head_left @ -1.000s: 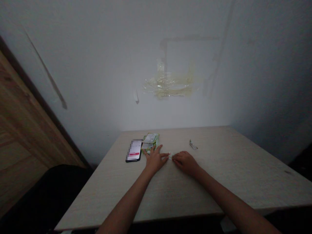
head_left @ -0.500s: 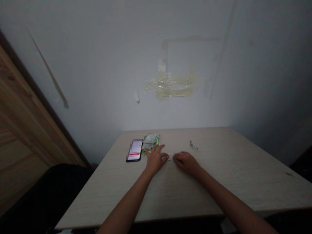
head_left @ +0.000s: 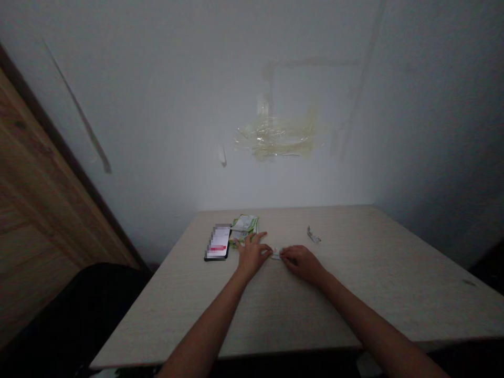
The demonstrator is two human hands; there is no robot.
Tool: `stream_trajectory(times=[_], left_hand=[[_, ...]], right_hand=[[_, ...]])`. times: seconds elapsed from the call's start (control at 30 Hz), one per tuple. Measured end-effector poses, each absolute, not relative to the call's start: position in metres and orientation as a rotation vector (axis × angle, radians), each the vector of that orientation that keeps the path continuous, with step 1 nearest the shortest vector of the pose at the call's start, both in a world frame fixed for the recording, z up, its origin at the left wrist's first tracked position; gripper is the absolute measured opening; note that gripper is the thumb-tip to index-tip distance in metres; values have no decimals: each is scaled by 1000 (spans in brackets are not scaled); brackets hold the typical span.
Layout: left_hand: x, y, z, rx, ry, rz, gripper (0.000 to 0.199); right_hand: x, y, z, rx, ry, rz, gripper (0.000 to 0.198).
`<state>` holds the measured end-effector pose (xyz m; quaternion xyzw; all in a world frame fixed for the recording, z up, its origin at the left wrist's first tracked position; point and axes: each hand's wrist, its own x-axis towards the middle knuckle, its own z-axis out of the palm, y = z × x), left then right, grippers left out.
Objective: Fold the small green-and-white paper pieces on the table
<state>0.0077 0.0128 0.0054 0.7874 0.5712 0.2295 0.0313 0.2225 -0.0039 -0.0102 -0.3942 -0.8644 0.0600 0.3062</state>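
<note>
A small whitish piece, paper or wrapper by its look [head_left: 276, 254], lies low over the table between my hands. My left hand [head_left: 252, 256] pinches its left end with thumb and forefinger, the other fingers spread out. At the right end, my right hand [head_left: 302, 261] is closed with its fingertips on the piece. Just beyond my left hand lies a loose pile of green-and-white printed packets [head_left: 244, 224], partly covered by the fingers. Farther right on the table rests a small twisted wrapper [head_left: 313, 234], apart from both hands.
A phone [head_left: 218, 242] with a lit, partly blurred screen lies left of the packets. The pale wooden table [head_left: 354, 299] meets a wall patched with clear tape [head_left: 275, 139]. Wooden panelling [head_left: 35, 173] and a dark object [head_left: 102, 299] stand at the left.
The small piece now looks bent or folded up a little in the middle. Both hands keep nearly the same place, and the view has shifted very slightly.
</note>
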Motion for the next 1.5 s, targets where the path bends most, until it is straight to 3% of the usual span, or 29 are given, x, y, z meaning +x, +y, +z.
stream_trajectory(times=[1.17,1.5], left_hand=[[3,16,25,2643,1639,378,14],[1,9,16,2594,1695,449,17]], right_hand=[[222,-6,-8,-997,-2263,218,23],[221,-10,-2,-995,-2242,242,23]])
